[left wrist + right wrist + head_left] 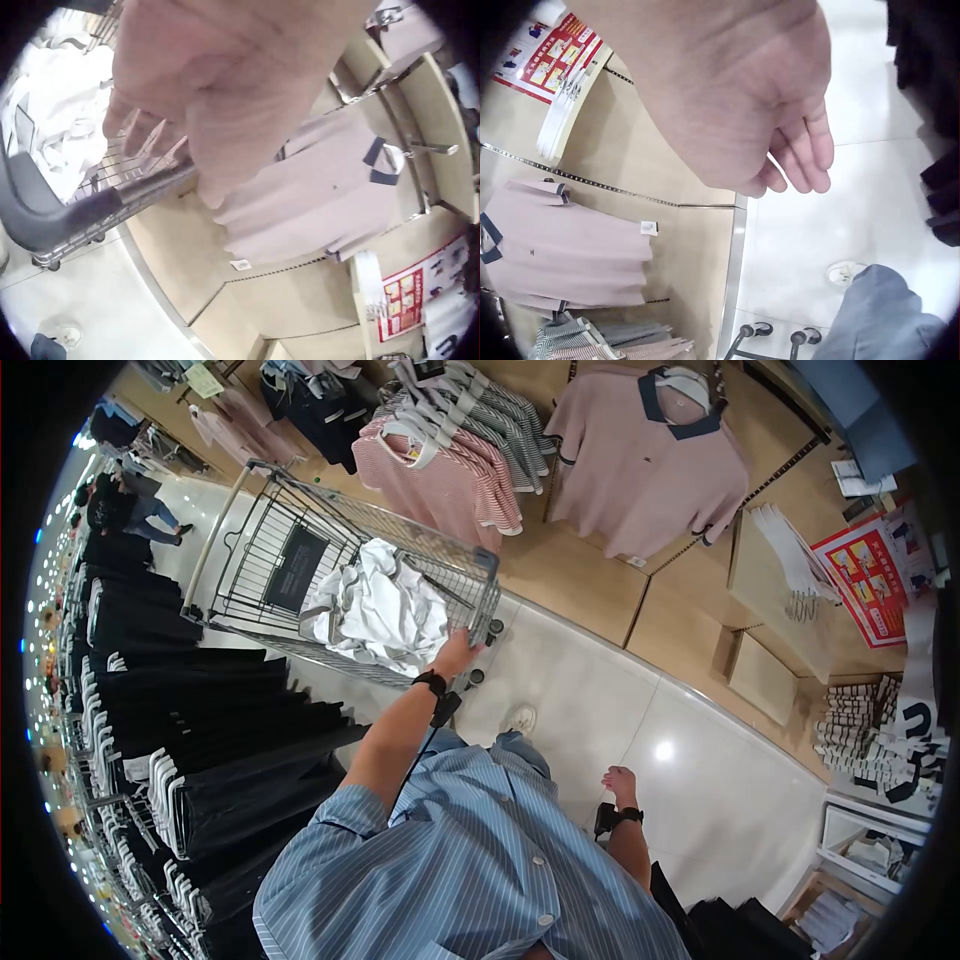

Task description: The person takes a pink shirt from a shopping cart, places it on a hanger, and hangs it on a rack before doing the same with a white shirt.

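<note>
In the head view my left hand [458, 652] is at the near end of a wire shopping cart [400, 525]. The left wrist view shows that hand [217, 97] with its fingers and thumb about the cart's grey handle [79, 217]. A heap of white cloth [385, 605] lies crumpled in the basket. My right hand [620, 782] hangs beside my body over the floor, holding nothing. Its fingers [817, 142] are loosely curled in the right wrist view.
Shelving on the right carries a pink polo shirt [650, 460], striped shirts [440, 475] and white hangers [785, 560]. Racks of black clothes [220, 700] line the left. A red poster [865, 580] stands at far right. Another person [135, 505] is in the aisle behind the cart.
</note>
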Available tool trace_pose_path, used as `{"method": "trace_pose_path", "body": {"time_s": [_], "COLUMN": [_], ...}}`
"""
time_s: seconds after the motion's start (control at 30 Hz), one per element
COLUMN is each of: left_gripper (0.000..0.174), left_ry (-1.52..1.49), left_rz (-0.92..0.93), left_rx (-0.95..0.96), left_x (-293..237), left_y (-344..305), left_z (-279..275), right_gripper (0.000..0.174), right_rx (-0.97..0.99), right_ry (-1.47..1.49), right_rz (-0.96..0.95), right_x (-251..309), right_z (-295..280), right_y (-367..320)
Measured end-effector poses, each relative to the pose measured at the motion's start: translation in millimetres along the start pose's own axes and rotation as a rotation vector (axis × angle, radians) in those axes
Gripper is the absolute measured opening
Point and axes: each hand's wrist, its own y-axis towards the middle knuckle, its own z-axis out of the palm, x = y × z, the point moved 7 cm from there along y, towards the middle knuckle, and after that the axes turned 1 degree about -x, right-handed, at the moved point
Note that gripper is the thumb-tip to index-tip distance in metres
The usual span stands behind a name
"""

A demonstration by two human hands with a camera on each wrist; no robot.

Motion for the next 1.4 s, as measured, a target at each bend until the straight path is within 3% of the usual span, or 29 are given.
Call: {"method": "trace_pose_path", "body": {"time_s": [0.1, 0.2, 0.23, 0.33, 0.37, 0.43, 0.5, 0.67, 0.8, 0.93, 1.03, 1.1, 1.17, 1.23, 1.4], "left_gripper": [0.051, 0.048, 0.048, 0.047, 0.040, 0.034, 0.030, 0.044, 0.052, 0.048, 0.051, 0.050, 0.047, 0.045, 0.046], "left_ry": [0.078, 0.293, 0.412, 0.435, 0.395, 0.318, 0.267, 0.190, 0.203, -0.081, -0.261, -0.221, -0.207, -0.227, -0.219], "left_rz": [0.101, 0.075, 0.045, 0.387, 0.494, 0.531, 0.590, 0.650, 0.676, 0.646, 0.559, 0.546, 0.514, 0.453, 0.412], "left_rx": [0.008, 0.076, 0.192, 0.201, 0.158, 0.271, 0.276, 0.354, 0.392, 0.294, 0.338, 0.356, 0.398, 0.461, 0.615], "left_x": [3.8, 31.2, 35.8, 65.5, 65.1, 66.0, 68.9, 75.2, 74.0, 75.7, 82.2, 83.5, 82.2, 81.5, 93.1], "left_y": [-16.4, -44.7, -55.5, -72.4, -71.4, -54.6, -43.0, -48.2, -57.4, -58.7, -59.4, -53.2, -57.7, -59.7, -58.5], "left_z": [-20.7, -49.4, -62.0, -79.1, -84.6, -82.0, -66.9, -65.1, -68.9, -74.0, -84.4, -82.2, -80.4, -76.5, -62.6], "right_gripper": [0.022, 0.023, 0.022, 0.022, 0.023, 0.024, 0.023, 0.023, 0.023, 0.026, 0.029, 0.031, 0.033, 0.039, 0.053], "right_rx": [-0.065, -0.064, -0.073, -0.069, -0.073, -0.041, 0.007, 0.049, -0.006, -0.029, -0.141, -0.474, -0.415, -0.424, -0.557], "right_ry": [0.022, -0.016, -0.024, -0.055, -0.003, -0.011, -0.027, -0.005, 0.038, -0.068, -0.376, -0.520, -0.214, -0.155, -0.395], "right_rz": [0.014, 0.074, 0.063, 0.138, 0.192, 0.239, 0.301, 0.148, 0.014, 0.028, -0.332, -0.731, -0.731, -0.801, -0.778], "right_x": [-2.6, -33.0, -45.9, -75.8, -84.9, -93.9, -89.9, -58.7, -26.8, -15.1, 25.3, 80.3, 153.7, 205.6, 270.6], "right_z": [15.6, 36.7, 45.9, 97.1, 119.4, 161.1, 197.0, 260.1, 270.1, 264.8, 276.5, 285.9, 302.0, 313.7, 342.0], "right_y": [-20.6, -33.7, -36.9, -62.1, -71.1, -90.7, -115.5, -132.0, -134.2, -119.1, -105.3, -117.8, -151.2, -166.0, -179.3]}}
